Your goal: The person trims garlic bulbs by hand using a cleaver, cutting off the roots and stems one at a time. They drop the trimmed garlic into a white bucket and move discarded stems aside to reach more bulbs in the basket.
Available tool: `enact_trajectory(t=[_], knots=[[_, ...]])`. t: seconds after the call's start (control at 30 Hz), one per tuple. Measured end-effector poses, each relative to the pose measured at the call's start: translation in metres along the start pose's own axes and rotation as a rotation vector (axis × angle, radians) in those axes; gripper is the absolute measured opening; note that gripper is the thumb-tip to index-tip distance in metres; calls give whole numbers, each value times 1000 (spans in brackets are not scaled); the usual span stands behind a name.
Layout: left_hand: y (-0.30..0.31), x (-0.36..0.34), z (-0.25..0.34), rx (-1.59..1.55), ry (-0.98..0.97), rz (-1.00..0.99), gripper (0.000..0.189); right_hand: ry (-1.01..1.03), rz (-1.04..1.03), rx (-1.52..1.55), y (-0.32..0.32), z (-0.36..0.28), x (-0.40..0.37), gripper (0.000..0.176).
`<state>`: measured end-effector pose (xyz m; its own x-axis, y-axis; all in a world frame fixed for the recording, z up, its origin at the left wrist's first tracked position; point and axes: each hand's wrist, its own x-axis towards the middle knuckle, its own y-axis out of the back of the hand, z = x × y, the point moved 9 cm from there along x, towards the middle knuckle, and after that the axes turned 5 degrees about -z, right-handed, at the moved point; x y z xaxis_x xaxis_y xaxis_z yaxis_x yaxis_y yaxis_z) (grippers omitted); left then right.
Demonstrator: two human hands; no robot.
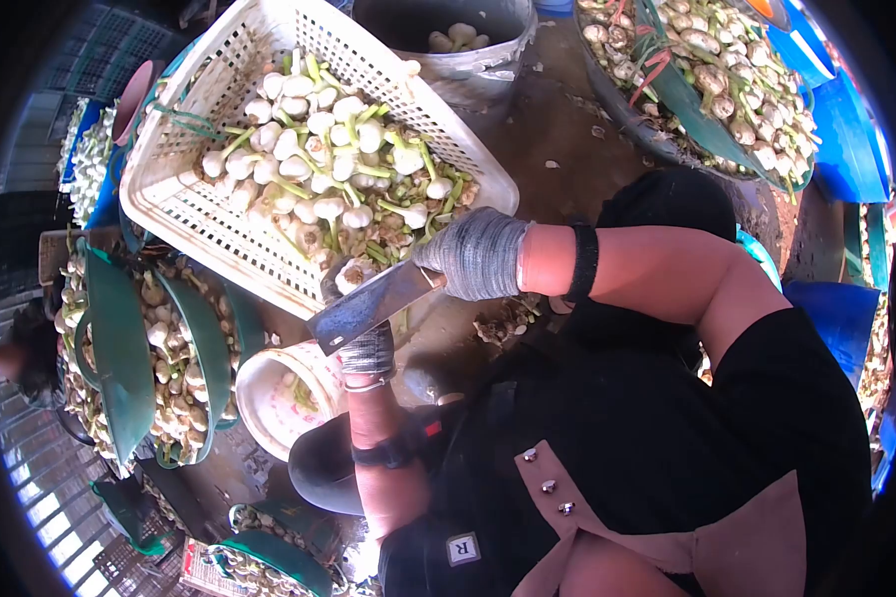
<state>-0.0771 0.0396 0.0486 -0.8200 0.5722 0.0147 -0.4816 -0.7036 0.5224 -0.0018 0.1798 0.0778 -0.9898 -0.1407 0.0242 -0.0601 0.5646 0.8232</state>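
My right hand [476,254], in a grey knitted glove, is closed on the handle of a wide-bladed knife [368,306]. The blade points down and to the left, across the front of my left hand [367,351]. That hand is gloved too and is closed round a garlic bulb [355,275] just above the blade; the blade hides part of its fingers. Beyond both hands a tilted white plastic basket [314,20] holds many garlic bulbs [321,149] with short green stems. Loose skins and stem pieces lie at the basket's near corner.
Below the basket stands a white bucket [259,403] with green scraps inside. A grey bucket [473,75] with a few bulbs is at the top. Green tubs [119,353] of garlic stand left, and a large heaped tub [707,90] is at the upper right.
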Motion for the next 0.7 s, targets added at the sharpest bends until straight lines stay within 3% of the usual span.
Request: enact_trajectory(t=[0.03,0.17,0.23,0.27,0.3,0.33,0.4,0.5,0.57,0.6,0.63,0.7], knots=[[3,-1,-10,-86,-7,104,41,-3,1,1,-5,2,0,21],[-2,-1,-25,37,48,129,42,-12,22,69,-17,16,0,21],[-2,-9,-4,584,-105,184,43,-39,1,87,-39,57,0,21],[10,-12,28,32,92,181,43,-202,-92,167,-70,115,-2,22],[18,-15,31,-24,67,286,41,-366,-182,249,-93,151,-8,22],[24,-11,39,-16,58,244,41,-360,-177,254,-96,150,-9,22],[34,-11,43,-18,66,253,41,-236,165,148,-54,129,1,21],[19,2,5,-17,81,197,42,-41,203,114,-9,46,14,18],[-30,-2,-24,1294,-317,-7,43,27,221,88,16,5,3,17],[-11,9,-23,470,-86,87,43,132,240,39,25,-12,4,16],[-3,2,-21,-430,-28,216,43,21,189,74,19,-6,6,16],[1,4,4,-321,-34,189,42,-47,-4,145,-6,4,6,16]])
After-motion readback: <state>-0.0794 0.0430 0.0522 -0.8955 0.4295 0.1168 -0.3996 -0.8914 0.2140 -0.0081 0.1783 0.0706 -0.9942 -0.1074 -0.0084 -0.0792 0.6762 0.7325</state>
